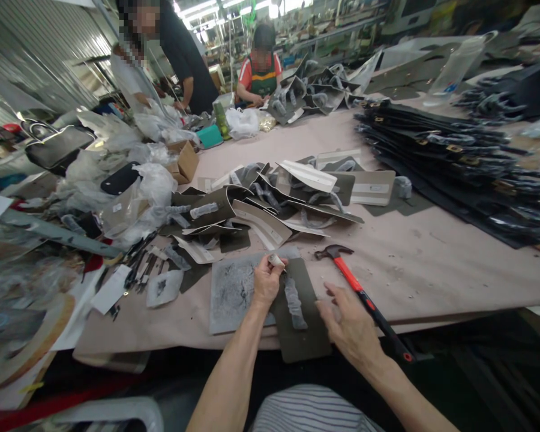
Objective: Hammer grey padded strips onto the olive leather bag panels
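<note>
In the head view, my left hand (266,282) is closed at the upper left edge of a dark grey-green bag panel (312,333). A small white thing (276,261) shows at its fingertips; I cannot tell whether it is a held piece or a wrapped finger. A plastic-wrapped handle (294,306) lies along the panel. Under the panel's left side sits a scuffed grey board (231,294). My right hand (348,321) is open beside the panel's right edge, fingers apart, holding nothing. Just beyond it lies a claw hammer (362,294) with a red and black handle.
A loose pile of similar panels (256,210) spreads ahead. Stacked black bag pieces (454,156) fill the right. Plastic bags and a cardboard box (183,161) crowd the left, near a small plastic dish (164,288). Several people work beyond the table (468,270).
</note>
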Available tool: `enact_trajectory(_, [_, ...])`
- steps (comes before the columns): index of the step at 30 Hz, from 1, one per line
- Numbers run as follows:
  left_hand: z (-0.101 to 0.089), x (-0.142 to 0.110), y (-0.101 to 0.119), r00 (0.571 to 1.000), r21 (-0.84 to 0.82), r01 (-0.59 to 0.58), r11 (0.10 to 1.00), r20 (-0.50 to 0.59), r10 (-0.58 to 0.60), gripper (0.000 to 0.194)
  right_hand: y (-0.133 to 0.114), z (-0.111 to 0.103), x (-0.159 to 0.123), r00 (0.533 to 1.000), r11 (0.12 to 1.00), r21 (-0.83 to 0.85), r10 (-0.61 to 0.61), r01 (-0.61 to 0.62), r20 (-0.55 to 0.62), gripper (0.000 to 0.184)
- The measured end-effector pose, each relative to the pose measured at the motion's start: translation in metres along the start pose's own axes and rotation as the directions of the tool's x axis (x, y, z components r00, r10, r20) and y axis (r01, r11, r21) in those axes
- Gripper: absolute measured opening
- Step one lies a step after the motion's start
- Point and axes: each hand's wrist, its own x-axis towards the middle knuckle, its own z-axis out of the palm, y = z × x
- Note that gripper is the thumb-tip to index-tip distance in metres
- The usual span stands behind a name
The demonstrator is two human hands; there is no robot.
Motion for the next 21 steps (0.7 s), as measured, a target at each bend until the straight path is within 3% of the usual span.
enact_trajectory(2, [0.001,0.000,0.000,1.000,0.024,-0.005,1.000,0.011,0.005,0.016,0.028,-0.011,0.006,0.996,0.976,-0.211,0.040,-0.056,-0.077,0.042])
enact_trajectory(5, [0.001,0.000,0.000,0.999,0.053,-0.019,0.998,0.027,0.017,0.016,0.064,-0.022,0.010,0.987,0.882,-0.451,0.161,-0.140,0.008,0.040])
enact_trajectory(10, [0.003,0.000,0.000,0.999,0.112,-0.038,0.993,0.022,0.035,0.013,0.081,-0.025,0.014,0.944,0.850,-0.497,0.287,-0.173,0.163,0.028])
enact_trajectory(12, [0.005,0.000,0.000,0.999,0.149,-0.049,0.988,0.015,0.047,0.012,0.077,-0.026,0.021,0.902,0.886,-0.350,0.387,-0.305,0.192,0.020])
enact_trajectory(14, [0.007,-0.001,0.002,0.998,0.197,-0.068,0.978,0.013,0.067,0.014,0.068,-0.030,0.029,0.810,0.862,-0.072,0.498,-0.502,0.309,0.012])
enact_trajectory(17, [0.008,-0.004,0.006,0.991,0.291,-0.135,0.947,0.037,0.130,0.016,0.045,-0.039,0.038,0.644,0.628,0.261,0.519,-0.734,0.561,0.011])
enact_trajectory(18, [0.009,-0.005,0.008,0.987,0.319,-0.161,0.934,0.051,0.153,0.016,0.035,-0.042,0.039,0.619,0.549,0.329,0.506,-0.768,0.601,0.013])
enact_trajectory(20, [0.009,-0.007,0.010,0.980,0.354,-0.200,0.914,0.078,0.184,0.016,0.012,-0.050,0.040,0.651,0.486,0.439,0.488,-0.756,0.581,0.021])
enact_trajectory(21, [0.009,-0.008,0.010,0.977,0.363,-0.212,0.907,0.091,0.192,0.016,0.002,-0.054,0.040,0.717,0.540,0.475,0.475,-0.695,0.510,0.026])
